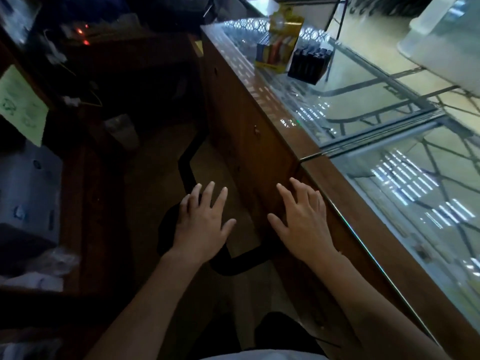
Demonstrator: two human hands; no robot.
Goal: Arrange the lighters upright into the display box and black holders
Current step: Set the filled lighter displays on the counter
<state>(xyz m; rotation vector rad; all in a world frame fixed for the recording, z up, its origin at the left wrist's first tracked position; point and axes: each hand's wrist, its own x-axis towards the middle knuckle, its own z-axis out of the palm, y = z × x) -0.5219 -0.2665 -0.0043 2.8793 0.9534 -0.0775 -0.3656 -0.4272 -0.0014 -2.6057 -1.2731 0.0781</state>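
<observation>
Holding my left hand (201, 222) and right hand (302, 219) flat and empty, fingers spread, I stand well apart from the yellow display box (279, 45). It sits on the glass counter (363, 81), the black holder (309, 64) just beside it. I should step closer first, then lift each lighter by its body.

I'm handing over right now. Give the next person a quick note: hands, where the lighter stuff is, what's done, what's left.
Left hand: open, holding nothing, held low beside the counter.
Right hand: open, holding nothing, by the wooden counter edge.
Yellow display box and black holders stand side by side at the far end of the glass counter, beyond the hands.
Done: coloured lighters show in the box; too blurred to count.
Left: cannot tell; no loose lighters visible.
</observation>
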